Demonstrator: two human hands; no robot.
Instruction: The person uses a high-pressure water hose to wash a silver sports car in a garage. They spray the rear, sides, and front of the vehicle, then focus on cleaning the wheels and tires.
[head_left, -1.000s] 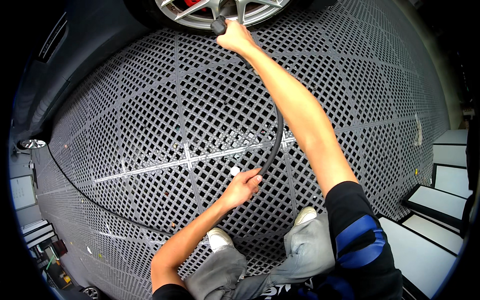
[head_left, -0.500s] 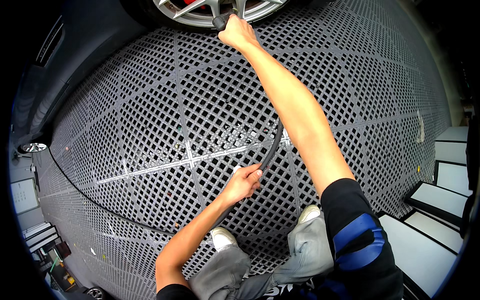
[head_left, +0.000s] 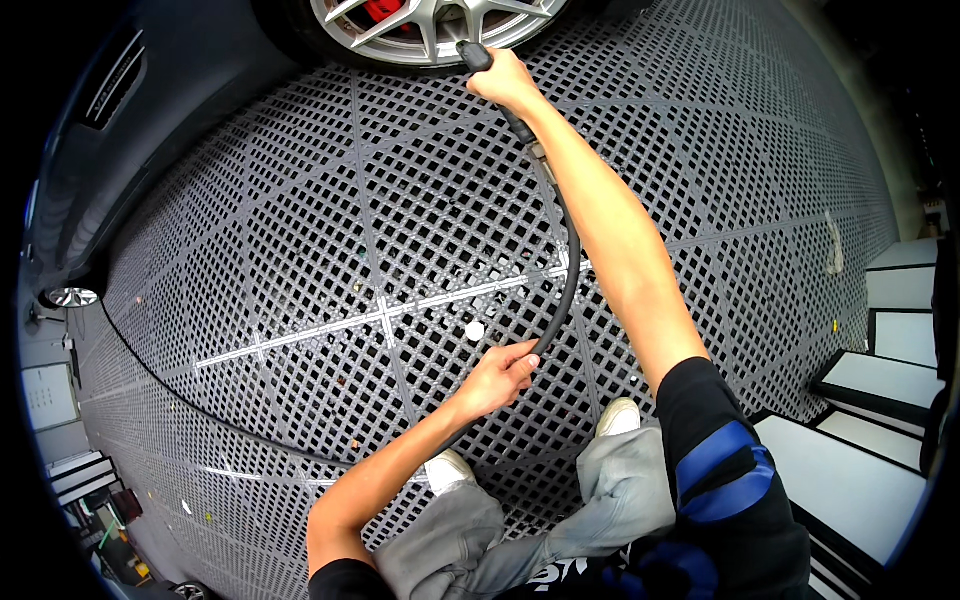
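My right hand [head_left: 508, 82] is closed around a black spray gun [head_left: 474, 56], its head close to the lower rim of a silver spoked car wheel [head_left: 428, 32]. From the gun a black hose [head_left: 572, 265] runs back in a curve, joined by a metal-coloured coupling [head_left: 541, 158]. Lower down, my left hand [head_left: 497, 378] grips this hose between thumb and fingers, in front of my shoes. Whether anything comes out of the gun cannot be made out. Part of the handle is hidden by my right hand.
The hose trails left across the grey grid floor [head_left: 300, 250] toward a second wheel [head_left: 72, 297]. A dark car body [head_left: 190, 80] rises at the upper left. White, black-edged panels [head_left: 850, 470] lie at the right. A small white round thing [head_left: 475, 331] is on the floor.
My right hand and the gun have shifted slightly right and down, and the gun's head now points differently. My left hand has moved slightly right and down, still on the hose.
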